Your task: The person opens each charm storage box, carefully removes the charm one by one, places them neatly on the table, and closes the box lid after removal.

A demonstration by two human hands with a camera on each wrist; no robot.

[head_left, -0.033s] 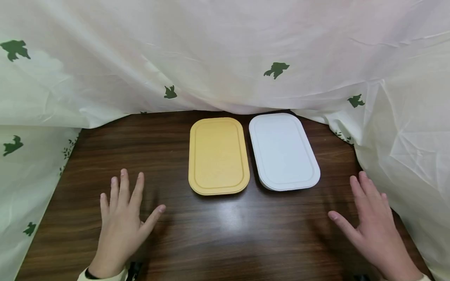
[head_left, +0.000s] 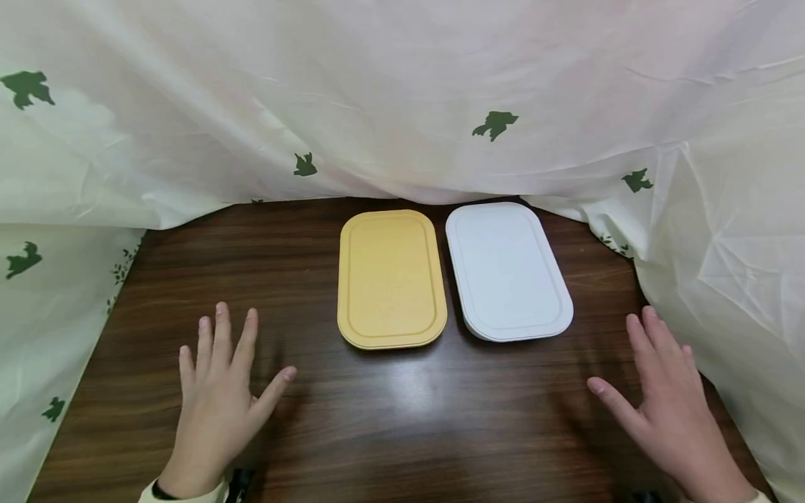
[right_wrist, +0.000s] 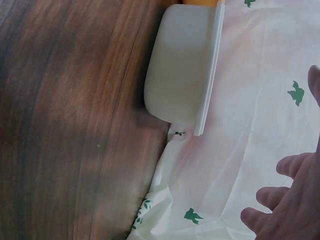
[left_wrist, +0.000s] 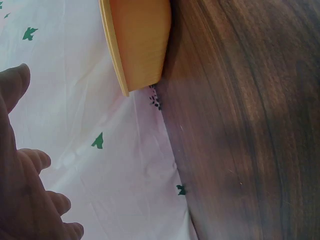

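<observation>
Two lidded rectangular food containers with rounded corners stand side by side at the table's far middle. On the left is the yellow container (head_left: pixel 393 279), with its deep side wall showing in the left wrist view. The white container (head_left: pixel 509 272) sits just right of it, slightly turned, a narrow gap between them. My left hand (head_left: pixel 216 405) is spread palm down, left of the yellow container and nearer to me, touching neither container. Over on the right, my right hand (head_left: pixel 669 412) is also spread, thumb toward the middle, apart from the white container. Both hands hold nothing.
A dark wood-grain table (head_left: pixel 402 433) lies beneath everything. Pale cloth (head_left: pixel 402 98) printed with green birds hangs behind the containers, and more cloth covers the left and right sides. The right hand is close to the right-side cloth (head_left: pixel 755 307).
</observation>
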